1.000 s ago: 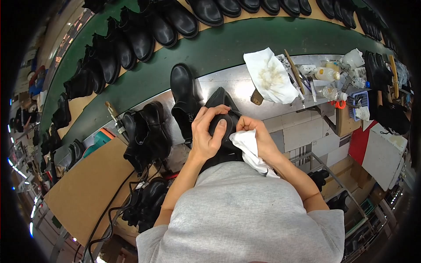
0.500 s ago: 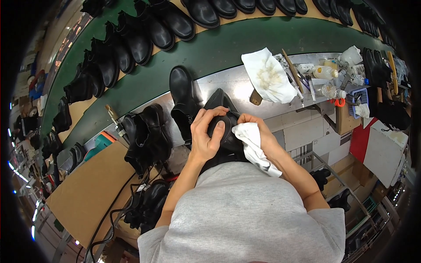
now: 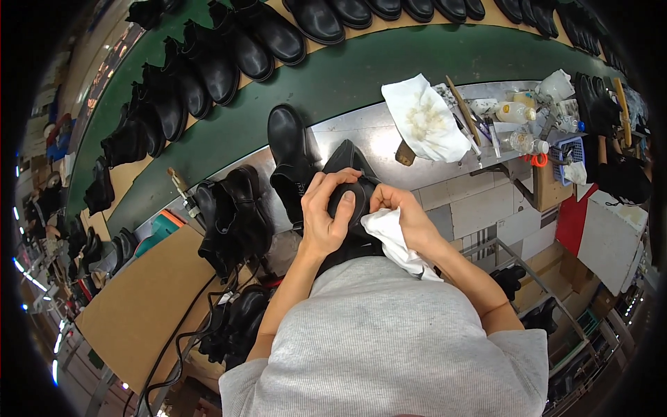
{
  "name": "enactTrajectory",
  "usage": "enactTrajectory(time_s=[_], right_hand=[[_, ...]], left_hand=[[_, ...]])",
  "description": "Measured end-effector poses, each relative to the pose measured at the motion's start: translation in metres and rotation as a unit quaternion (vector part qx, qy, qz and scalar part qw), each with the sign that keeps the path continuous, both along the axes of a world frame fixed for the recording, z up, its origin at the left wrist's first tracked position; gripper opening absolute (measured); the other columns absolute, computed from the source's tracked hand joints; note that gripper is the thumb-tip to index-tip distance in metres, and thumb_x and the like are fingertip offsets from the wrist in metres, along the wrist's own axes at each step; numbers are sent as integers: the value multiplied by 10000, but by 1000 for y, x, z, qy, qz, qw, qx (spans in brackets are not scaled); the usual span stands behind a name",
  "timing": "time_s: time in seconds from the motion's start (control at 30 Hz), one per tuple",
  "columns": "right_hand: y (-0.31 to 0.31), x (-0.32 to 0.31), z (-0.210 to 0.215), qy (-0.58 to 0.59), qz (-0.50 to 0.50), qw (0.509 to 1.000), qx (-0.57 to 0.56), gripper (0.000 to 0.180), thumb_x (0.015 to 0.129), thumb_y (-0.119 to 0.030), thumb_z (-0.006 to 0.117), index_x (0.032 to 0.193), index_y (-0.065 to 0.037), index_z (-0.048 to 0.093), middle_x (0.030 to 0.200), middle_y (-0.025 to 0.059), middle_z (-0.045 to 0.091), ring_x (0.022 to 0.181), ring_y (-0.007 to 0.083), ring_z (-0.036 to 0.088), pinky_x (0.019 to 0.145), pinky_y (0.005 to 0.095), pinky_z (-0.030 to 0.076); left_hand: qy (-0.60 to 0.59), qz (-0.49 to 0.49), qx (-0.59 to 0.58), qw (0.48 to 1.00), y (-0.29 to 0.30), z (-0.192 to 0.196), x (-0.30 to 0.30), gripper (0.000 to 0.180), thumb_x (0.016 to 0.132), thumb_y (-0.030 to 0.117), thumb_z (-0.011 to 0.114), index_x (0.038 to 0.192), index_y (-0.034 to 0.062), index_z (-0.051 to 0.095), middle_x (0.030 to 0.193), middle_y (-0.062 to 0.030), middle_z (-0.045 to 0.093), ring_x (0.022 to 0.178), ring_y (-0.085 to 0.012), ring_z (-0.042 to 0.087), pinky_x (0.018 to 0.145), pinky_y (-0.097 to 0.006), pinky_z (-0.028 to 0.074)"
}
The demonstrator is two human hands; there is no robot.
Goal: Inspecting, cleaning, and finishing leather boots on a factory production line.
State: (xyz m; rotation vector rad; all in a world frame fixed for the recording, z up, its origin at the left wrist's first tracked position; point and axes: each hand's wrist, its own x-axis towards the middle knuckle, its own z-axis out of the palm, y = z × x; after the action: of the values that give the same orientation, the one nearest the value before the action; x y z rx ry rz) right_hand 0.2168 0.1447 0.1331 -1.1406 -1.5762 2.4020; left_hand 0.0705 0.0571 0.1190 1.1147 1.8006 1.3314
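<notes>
A black leather boot (image 3: 347, 154) is held close to my body, its toe pointing away from me. My left hand (image 3: 325, 214) is wrapped around its heel end, thumb pressed on the dark rounded surface. On the boot's right side, my right hand (image 3: 410, 221) is closed with bent fingertips at the edge, pinching a crumpled white cloth (image 3: 389, 233) that hangs toward my shirt. Just left of the held boot, another black boot (image 3: 287, 142) stands on the bench. Farther left is a pair of black boots (image 3: 240, 215).
Rows of black boots (image 3: 278, 35) line the green belt (image 3: 347, 76) beyond the metal bench. A stained white cloth (image 3: 425, 121), brushes, bottles (image 3: 515, 112) and orange-handled scissors (image 3: 538, 160) lie to the right. Cardboard (image 3: 142, 299) and black cables (image 3: 182, 340) are at left.
My right hand has shifted slightly left and nearer along the boot's edge, bringing the white cloth with it. My left hand keeps its hold. The boots on the belt have drifted slightly left.
</notes>
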Motion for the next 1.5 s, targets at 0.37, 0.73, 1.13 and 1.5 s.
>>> enactTrajectory(time_s=[0.37,0.73,1.13,1.5], right_hand=[[0,4,-5,12,11,1000,-17,140,802,-106,617,762,-48,496,676,-40,501,629,28,450,564,189,356],[5,1,-9,18,14,1000,-17,100,812,-112,595,777,-49,527,667,-28,518,618,44,476,545,202,374],[77,-20,-100,-217,50,885,409,318,721,-106,602,1011,18,555,954,208,620,868,378,589,760,427,464],[143,47,-121,-344,-89,777,520,486,633,-160,776,1017,-23,513,1050,152,586,1046,336,508,834,474,375]], left_hand=[[-4,17,28,999,1,-2,1,266,767,181,550,893,-50,591,953,-158,660,752,-245,537,712,-313,446],[-22,15,15,1000,2,0,0,267,764,175,544,886,-57,590,944,-174,658,778,-243,563,730,-303,449],[-26,16,24,999,-2,-4,4,303,811,202,522,931,-68,588,975,-166,644,851,-245,594,797,-313,449],[-52,21,18,998,5,-1,3,319,800,197,506,931,-86,572,955,-183,643,853,-224,604,776,-297,450]])
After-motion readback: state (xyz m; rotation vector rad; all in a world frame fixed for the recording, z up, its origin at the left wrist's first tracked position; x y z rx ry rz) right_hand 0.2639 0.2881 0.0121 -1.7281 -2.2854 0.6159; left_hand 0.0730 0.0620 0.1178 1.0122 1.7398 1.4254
